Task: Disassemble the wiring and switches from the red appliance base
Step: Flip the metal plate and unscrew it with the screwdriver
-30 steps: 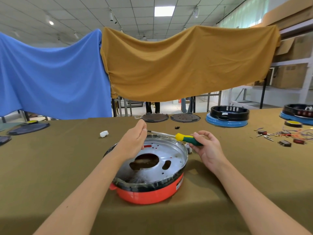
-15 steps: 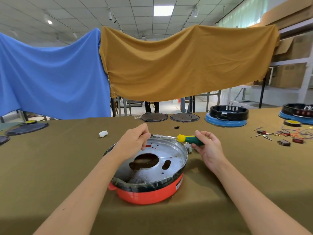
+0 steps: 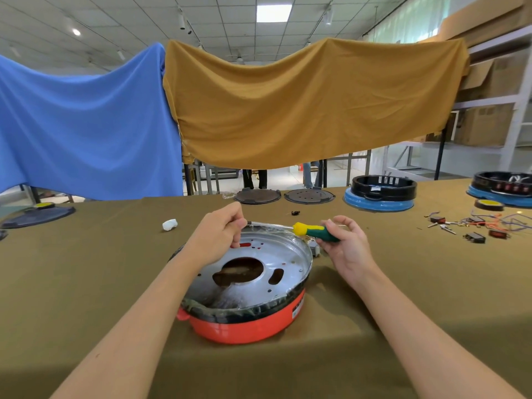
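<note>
On olive-covered table [image 3: 86,283], red appliance base [image 3: 244,323] at centre, silver plate uppermost. Above far rim: screwdriver [image 3: 302,229] held level. Right hand [image 3: 347,249] fingers grasping green handle; left hand [image 3: 218,234] fingers pinching shaft tip.

Head-worn view, forward-down, close.

Blue cloth [image 3: 86,125] and mustard cloth [image 3: 302,105] hang behind the table [image 3: 86,283]. White wad [image 3: 169,225] lies left; yellow tape roll [image 3: 488,204] far right.
</note>
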Available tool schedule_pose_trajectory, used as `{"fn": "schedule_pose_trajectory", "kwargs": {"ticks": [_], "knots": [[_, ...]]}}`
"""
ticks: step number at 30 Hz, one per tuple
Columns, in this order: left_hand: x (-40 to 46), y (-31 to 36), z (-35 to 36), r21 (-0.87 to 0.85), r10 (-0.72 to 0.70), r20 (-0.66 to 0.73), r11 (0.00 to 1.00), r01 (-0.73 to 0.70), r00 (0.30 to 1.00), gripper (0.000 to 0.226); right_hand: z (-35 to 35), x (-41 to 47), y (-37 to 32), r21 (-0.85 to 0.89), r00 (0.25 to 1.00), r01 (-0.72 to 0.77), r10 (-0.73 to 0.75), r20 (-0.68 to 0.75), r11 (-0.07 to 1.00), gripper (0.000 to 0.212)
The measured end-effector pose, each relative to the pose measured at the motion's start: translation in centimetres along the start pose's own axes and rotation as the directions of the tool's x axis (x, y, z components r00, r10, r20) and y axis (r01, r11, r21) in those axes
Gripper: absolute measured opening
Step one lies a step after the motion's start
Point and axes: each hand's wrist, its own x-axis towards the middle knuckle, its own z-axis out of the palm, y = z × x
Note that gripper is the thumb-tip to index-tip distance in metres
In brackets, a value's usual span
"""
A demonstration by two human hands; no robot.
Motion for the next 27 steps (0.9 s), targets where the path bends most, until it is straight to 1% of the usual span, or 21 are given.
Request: {"fn": "schedule_pose_trajectory", "kwargs": {"ticks": [5, 9, 12, 13, 16, 18, 19, 20, 21, 22, 23, 24, 25, 27], "knots": [[0.0, 0.1, -0.1, 0.064, 0.049, -0.013, 0.997, -0.048, 0.999, 0.023, 0.4, -0.2, 0.2, -0.019, 0.999, 0.02, -0.021, -0.045, 1.0, 0.015], [0.2, 0.0, -0.5, 0.073, 0.024, -0.012, 0.997, -0.023, 1.0, 0.022, 0.4, -0.3, 0.1, 0.065, 1.0, 0.001, -0.001, 0.011, 0.998, 0.019], [0.0, 0.4, -0.5, 0.161, 0.063, -0.023, 0.985, -0.059, 0.998, 0.024, 0.5, -0.4, 0.2, 0.028, 1.0, 0.004, -0.004, -0.024, 1.0, 0.016], [0.0, 0.7, -0.5, 0.18, 0.073, -0.041, 0.982, -0.065, 0.996, 0.025, 0.4, -0.3, 0.1, 0.042, 1.0, 0.009, -0.008, -0.029, 0.999, 0.016], [0.0, 1.3, -1.7, 0.059, 0.065, -0.091, 0.996, -0.06, 0.994, 0.023, -0.3, 0.2, -0.5, 0.177, 1.0, -0.012, 0.016, -0.019, 0.984, 0.016], [0.1, 1.6, -2.9, 0.0, 0.043, -0.066, 0.999, -0.043, 0.997, 0.019, -0.5, 0.4, -0.7, 0.236, 0.999, -0.036, 0.042, -0.023, 0.971, 0.012], [0.0, 1.7, -3.3, -0.051, 0.02, -0.05, 0.998, -0.023, 0.999, 0.016, -0.5, 0.4, -0.7, 0.245, 0.998, -0.046, 0.052, -0.022, 0.968, 0.01], [-0.1, 1.7, -3.4, -0.146, -0.011, -0.032, 0.989, 0.007, 0.999, 0.014, -0.5, 0.4, -0.6, 0.249, 0.998, -0.057, 0.063, -0.018, 0.967, 0.009], [-0.3, 1.7, -3.4, -0.288, -0.052, -0.001, 0.956, 0.05, 0.999, 0.013, -0.4, 0.4, -0.6, 0.251, 0.997, -0.071, 0.078, -0.015, 0.965, 0.007], [-0.6, 1.8, -3.2, -0.453, -0.1, 0.049, 0.885, 0.111, 0.994, 0.015, -0.3, 0.3, -0.7, 0.26, 0.996, -0.088, 0.094, -0.011, 0.962, 0.008], [-1.0, 1.9, -3.0, -0.597, -0.144, 0.108, 0.782, 0.18, 0.984, 0.017, -0.3, 0.1, -0.8, 0.28, 0.994, -0.105, 0.112, -0.008, 0.954, 0.011], [-1.2, 1.9, -2.8, -0.697, -0.176, 0.161, 0.676, 0.238, 0.971, 0.019, -0.3, -0.1, -0.9, 0.314, 0.991, -0.123, 0.131, -0.005, 0.942, 0.017], [-1.4, 1.9, -2.7, -0.759, -0.196, 0.202, 0.588, 0.28, 0.959, 0.02, -0.3, -0.3, -1.0, 0.347, 0.988, -0.144, 0.152, 0.003, 0.927, 0.023], [-1.6, 2.0, -2.6, -0.822, -0.199, 0.27, 0.463, 0.333, 0.942, 0.024, -0.2, -0.9, -1.4, 0.393, 0.98, -0.195, 0.198, 0.034, 0.898, 0.034]]}}
